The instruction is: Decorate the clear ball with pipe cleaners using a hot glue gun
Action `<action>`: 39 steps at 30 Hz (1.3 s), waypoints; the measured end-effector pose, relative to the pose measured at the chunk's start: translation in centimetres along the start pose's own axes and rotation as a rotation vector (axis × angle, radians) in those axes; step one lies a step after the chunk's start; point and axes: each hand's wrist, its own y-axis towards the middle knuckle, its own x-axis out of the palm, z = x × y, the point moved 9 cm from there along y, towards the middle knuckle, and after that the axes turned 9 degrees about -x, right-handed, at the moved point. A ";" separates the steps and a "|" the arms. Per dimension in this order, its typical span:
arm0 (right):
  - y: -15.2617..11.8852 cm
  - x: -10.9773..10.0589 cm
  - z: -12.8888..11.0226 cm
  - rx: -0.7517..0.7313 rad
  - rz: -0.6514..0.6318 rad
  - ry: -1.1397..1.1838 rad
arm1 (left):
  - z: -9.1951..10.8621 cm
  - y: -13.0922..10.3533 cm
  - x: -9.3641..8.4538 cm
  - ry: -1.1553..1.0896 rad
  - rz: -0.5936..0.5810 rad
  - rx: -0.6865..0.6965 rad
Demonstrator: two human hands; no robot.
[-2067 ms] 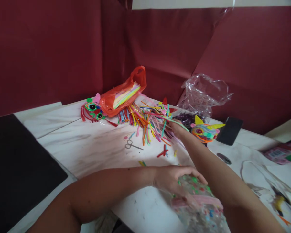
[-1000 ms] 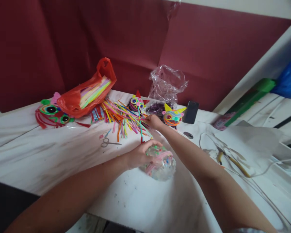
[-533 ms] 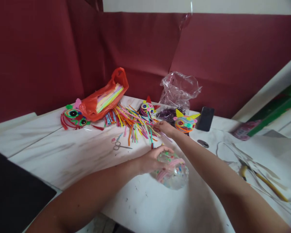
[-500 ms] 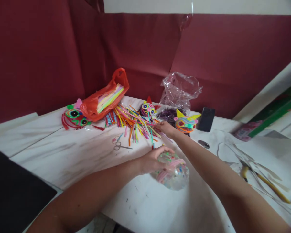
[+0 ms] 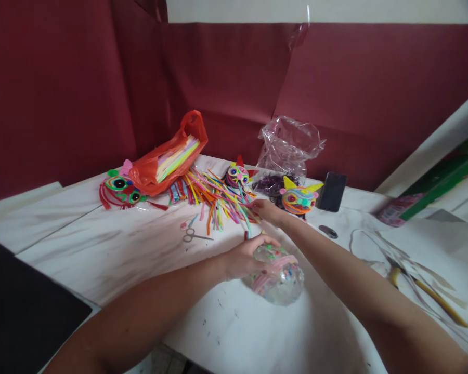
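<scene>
My left hand (image 5: 249, 258) is wrapped around the side of a rounded clear plastic body (image 5: 283, 291), with pink bands and coloured bits on it, at the table's middle. Beyond it, my right hand (image 5: 267, 212) has its fingers pinched together at the right end of a loose heap of coloured pipe cleaners (image 5: 218, 200); thin strips run to the fingertips. A pale green one lies just left of that hand. Close by sit two colourful animal faces, one with yellow horns (image 5: 298, 200) and one with red points (image 5: 237, 175).
Scissors (image 5: 193, 236) lie left of my hands. A red bag (image 5: 152, 161) of pipe cleaners leans beside another decorated face (image 5: 120, 188). Behind stands a clear plastic bag (image 5: 288, 145). To the right are a phone (image 5: 332, 192), a dark oval object (image 5: 328, 231) and yellow-handled pliers (image 5: 439, 301).
My right hand has shifted slightly among the pipe cleaners, and the pale green one near it has moved. My left hand and the clear plastic body have stayed put.
</scene>
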 end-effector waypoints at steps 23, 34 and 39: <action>3.6 5.3 -3.6 0.078 -0.330 -0.343 | 0.5 0.2 -0.5 0.018 -0.013 0.013; 2.8 3.1 -1.4 0.213 -0.351 -0.227 | 0.0 0.1 -0.5 0.110 -0.025 -0.008; 2.5 3.2 -1.5 0.148 -0.392 -0.296 | -0.2 0.3 -0.5 0.122 -0.033 -0.004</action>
